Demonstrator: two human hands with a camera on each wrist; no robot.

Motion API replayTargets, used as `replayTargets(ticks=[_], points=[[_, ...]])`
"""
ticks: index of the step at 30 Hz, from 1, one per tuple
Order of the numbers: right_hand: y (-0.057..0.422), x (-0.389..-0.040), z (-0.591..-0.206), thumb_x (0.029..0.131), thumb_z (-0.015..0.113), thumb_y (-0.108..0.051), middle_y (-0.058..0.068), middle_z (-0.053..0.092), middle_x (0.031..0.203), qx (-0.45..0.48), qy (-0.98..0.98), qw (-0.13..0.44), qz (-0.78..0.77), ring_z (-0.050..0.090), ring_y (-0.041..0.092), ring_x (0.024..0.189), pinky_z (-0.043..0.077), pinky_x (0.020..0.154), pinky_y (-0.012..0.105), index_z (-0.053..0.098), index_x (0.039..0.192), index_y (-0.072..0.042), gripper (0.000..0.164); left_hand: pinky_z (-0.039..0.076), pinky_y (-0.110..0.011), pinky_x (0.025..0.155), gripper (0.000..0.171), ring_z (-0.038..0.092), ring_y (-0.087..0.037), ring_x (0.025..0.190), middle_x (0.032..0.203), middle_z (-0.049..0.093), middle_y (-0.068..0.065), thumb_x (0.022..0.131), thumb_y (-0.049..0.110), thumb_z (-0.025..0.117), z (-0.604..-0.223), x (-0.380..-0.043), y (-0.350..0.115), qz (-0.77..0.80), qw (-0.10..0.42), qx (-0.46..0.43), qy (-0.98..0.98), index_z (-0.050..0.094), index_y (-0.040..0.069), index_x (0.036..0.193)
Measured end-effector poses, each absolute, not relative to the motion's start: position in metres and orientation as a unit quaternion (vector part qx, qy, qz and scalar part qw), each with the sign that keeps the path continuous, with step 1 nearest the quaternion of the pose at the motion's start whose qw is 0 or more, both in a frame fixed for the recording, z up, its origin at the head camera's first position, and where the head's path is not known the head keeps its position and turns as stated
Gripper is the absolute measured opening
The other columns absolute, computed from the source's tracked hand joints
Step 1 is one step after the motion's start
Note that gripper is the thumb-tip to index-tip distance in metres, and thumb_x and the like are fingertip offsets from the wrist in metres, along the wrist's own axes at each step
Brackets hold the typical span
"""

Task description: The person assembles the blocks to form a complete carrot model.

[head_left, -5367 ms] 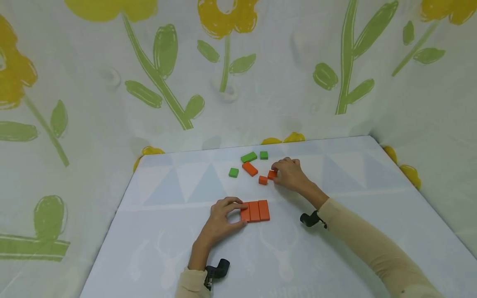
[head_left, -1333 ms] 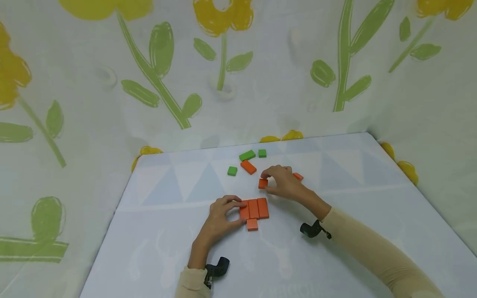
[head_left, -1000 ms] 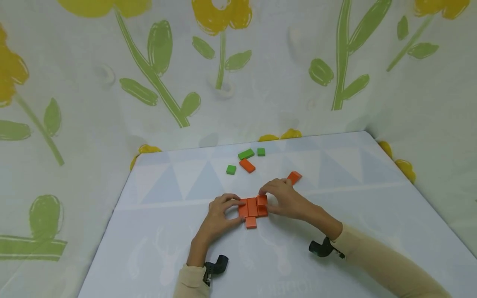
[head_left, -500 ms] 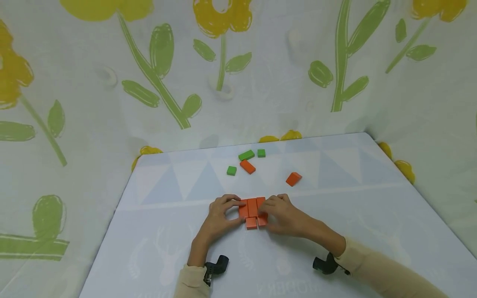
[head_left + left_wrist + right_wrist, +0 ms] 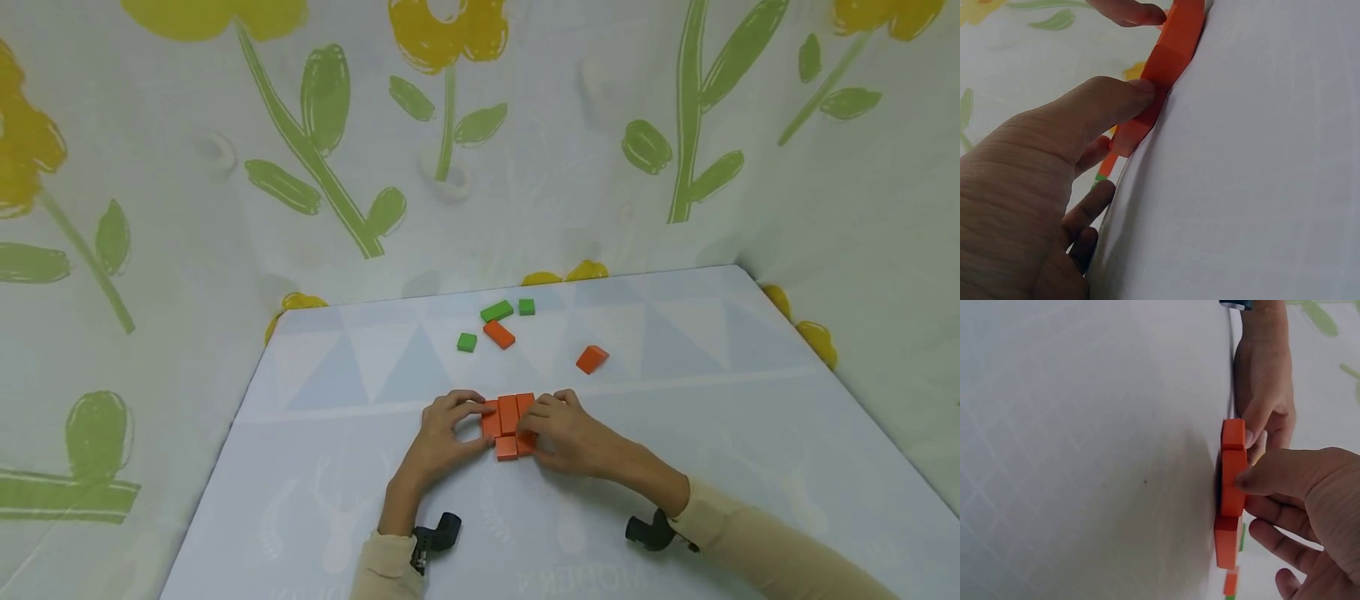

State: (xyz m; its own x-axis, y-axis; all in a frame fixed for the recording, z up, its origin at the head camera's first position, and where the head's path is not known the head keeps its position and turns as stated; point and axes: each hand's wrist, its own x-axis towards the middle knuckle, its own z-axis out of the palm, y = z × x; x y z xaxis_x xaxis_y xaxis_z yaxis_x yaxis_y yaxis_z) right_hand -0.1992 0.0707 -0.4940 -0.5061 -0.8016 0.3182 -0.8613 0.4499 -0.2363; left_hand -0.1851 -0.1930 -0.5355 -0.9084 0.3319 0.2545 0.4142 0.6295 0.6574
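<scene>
Three long orange blocks stand side by side: a left one (image 5: 490, 423), a middle one (image 5: 508, 415) and a right one (image 5: 526, 401). Against their near ends sit two small orange blocks, one in the middle (image 5: 506, 449) and one on the right (image 5: 525, 444). My left hand (image 5: 437, 442) pinches the left long block, thumb at its near end and index finger over its far part. My right hand (image 5: 573, 436) grips the right small block, partly covering it and the right long block. In the right wrist view, the right thumb (image 5: 1272, 475) presses on orange block faces.
Farther back on the table (image 5: 337, 500) lie a loose orange block (image 5: 499, 334), a long green block (image 5: 497, 312) and two small green blocks, one at right (image 5: 527, 307) and one at left (image 5: 467, 342). Another orange block (image 5: 592, 359) lies behind the right hand. A flower-printed curtain (image 5: 555, 192) surrounds the table.
Two small orange blocks have come from the loose pile to the row's near side. The right hand moved the second one nearer and leftward, closing the gap beside the first. The left hand stayed.
</scene>
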Motion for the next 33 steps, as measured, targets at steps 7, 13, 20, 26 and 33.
replayTargets(ticks=[7,13,20,26,33], points=[[0.072,-0.197,-0.492,0.079,0.085,-0.019,-0.007,0.066,0.1,0.486,-0.852,0.069,0.184,0.055,0.013,0.1,0.039,0.089,0.046,0.07,0.106,-0.017,0.031,0.027,-0.049,0.104,0.04,0.047,-0.02,0.122,0.131,0.056,0.008,0.085,0.03,0.08,-0.533,-0.183,-0.192,-0.384,0.042,-0.204,-0.899,0.071,0.025,0.124],[0.075,-0.208,-0.483,0.084,0.081,-0.022,-0.007,0.066,0.103,0.435,-0.875,0.045,0.21,0.056,0.014,0.105,0.037,0.091,0.044,0.07,0.107,-0.017,0.026,0.027,-0.047,0.105,0.04,0.046,-0.018,0.123,0.132,0.055,0.009,0.086,0.034,0.079,-0.533,-0.183,-0.191,-0.377,0.036,-0.197,-0.904,0.07,0.027,0.125],[0.075,-0.234,-0.477,0.088,0.077,-0.016,-0.003,0.069,0.105,0.368,-0.897,0.052,0.241,0.058,0.02,0.107,0.036,0.09,0.047,0.072,0.108,-0.012,0.021,0.027,-0.049,0.106,0.041,0.047,-0.019,0.124,0.131,0.056,0.008,0.086,0.036,0.079,-0.534,-0.183,-0.191,-0.37,0.044,-0.196,-0.907,0.07,0.026,0.125],[0.071,-0.261,-0.475,0.089,0.077,-0.02,0.0,0.069,0.106,0.317,-0.913,0.066,0.25,0.058,0.024,0.107,0.037,0.089,0.049,0.071,0.111,-0.009,0.025,0.027,-0.051,0.107,0.041,0.047,-0.02,0.124,0.132,0.056,0.007,0.086,0.035,0.079,-0.533,-0.182,-0.191,-0.364,0.045,-0.194,-0.91,0.071,0.024,0.124],[0.062,-0.288,-0.473,0.091,0.074,-0.023,0.005,0.067,0.112,0.253,-0.934,0.033,0.252,0.055,0.027,0.112,0.035,0.095,0.052,0.069,0.118,-0.007,0.031,0.026,-0.051,0.107,0.042,0.047,-0.018,0.125,0.132,0.055,0.009,0.086,0.036,0.079,-0.533,-0.183,-0.189,-0.374,0.035,-0.193,-0.906,0.07,0.027,0.126]])
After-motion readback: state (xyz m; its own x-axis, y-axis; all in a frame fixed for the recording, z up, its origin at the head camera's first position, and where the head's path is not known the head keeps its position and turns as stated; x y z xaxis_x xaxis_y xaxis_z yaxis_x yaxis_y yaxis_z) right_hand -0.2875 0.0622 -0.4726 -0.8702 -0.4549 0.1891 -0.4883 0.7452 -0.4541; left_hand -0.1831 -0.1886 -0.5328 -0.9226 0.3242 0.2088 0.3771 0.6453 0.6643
